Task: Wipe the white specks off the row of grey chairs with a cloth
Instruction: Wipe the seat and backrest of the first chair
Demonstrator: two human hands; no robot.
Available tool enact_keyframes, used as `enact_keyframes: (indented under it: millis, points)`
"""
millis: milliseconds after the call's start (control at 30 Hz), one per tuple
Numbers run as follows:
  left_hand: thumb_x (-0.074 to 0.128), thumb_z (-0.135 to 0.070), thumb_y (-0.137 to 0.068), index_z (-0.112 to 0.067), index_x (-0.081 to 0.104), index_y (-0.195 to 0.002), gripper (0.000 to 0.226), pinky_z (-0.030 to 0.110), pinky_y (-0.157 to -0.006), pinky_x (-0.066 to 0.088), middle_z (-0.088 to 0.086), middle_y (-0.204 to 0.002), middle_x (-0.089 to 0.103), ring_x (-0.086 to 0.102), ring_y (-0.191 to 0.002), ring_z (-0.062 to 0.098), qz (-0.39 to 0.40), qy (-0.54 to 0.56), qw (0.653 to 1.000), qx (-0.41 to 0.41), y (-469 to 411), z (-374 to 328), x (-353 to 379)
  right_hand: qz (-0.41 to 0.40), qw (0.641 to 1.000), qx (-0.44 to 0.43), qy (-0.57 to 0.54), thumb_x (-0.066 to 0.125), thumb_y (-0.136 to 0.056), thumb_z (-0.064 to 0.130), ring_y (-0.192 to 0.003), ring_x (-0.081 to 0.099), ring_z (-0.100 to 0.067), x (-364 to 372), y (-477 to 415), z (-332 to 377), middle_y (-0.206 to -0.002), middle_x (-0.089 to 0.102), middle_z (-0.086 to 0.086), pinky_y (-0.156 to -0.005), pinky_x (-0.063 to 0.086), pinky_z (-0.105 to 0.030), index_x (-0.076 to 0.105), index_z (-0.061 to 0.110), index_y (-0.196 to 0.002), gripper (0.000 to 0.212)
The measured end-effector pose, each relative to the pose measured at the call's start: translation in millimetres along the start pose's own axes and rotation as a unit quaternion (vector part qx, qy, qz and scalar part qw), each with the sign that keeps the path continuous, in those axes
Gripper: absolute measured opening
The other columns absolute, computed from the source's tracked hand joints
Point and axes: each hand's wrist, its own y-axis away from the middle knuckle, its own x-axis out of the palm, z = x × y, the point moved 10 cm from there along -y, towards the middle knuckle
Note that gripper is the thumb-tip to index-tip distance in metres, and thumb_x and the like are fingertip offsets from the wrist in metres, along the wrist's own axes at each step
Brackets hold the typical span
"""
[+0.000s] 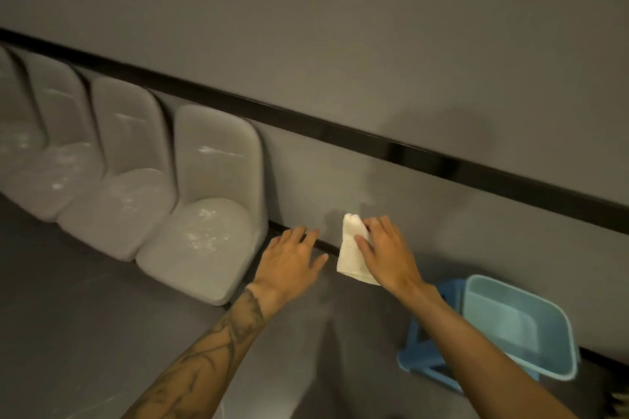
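Observation:
A row of grey chairs stands against the wall on the left. The nearest chair point(211, 214) has white specks on its seat and a white streak on its backrest. The chair behind it point(126, 173) and the one farther back point(58, 146) are speckled too. My right hand point(384, 248) holds a folded white cloth point(352, 248) in the air, to the right of the nearest chair. My left hand point(292, 255) hovers with fingers spread, empty, just right of that chair's seat and left of the cloth.
A light blue basin point(558, 333) sits on a blue stool point(422, 354) at the lower right, by the wall. A black rail point(374, 143) runs along the grey wall. Dark floor lies in front of the chairs.

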Motion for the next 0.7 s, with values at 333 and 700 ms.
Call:
enact_keyframes:
  millis: [333,700]
  points:
    - [0.039,-0.055,-0.107,-0.026,0.027,-0.165,0.066,0.041,-0.124,0.026,0.004,-0.169,0.032,0.033,-0.153,0.027,-0.002,0.000,0.999,-0.038,62,254,-53,0.017,1.000,-0.006,0.013,0.043,-0.104,0.034,-0.107,0.050,-0.025,123,-33,207,-0.119,0.049,-0.003,-0.090,0.048,-0.041,0.051,0.016,-0.123,0.027]
    - [0.038,-0.056,-0.108,-0.026,0.022,-0.167,0.068,0.039,-0.126,0.023,0.003,-0.171,0.027,0.028,-0.156,0.023,0.047,-0.028,0.996,-0.067,5,473,-68,0.033,0.999,0.024,0.008,0.048,-0.103,0.029,-0.111,0.049,-0.032,271,-170,293,-0.122,0.051,-0.010,-0.089,0.045,-0.042,0.053,0.011,-0.122,0.027]
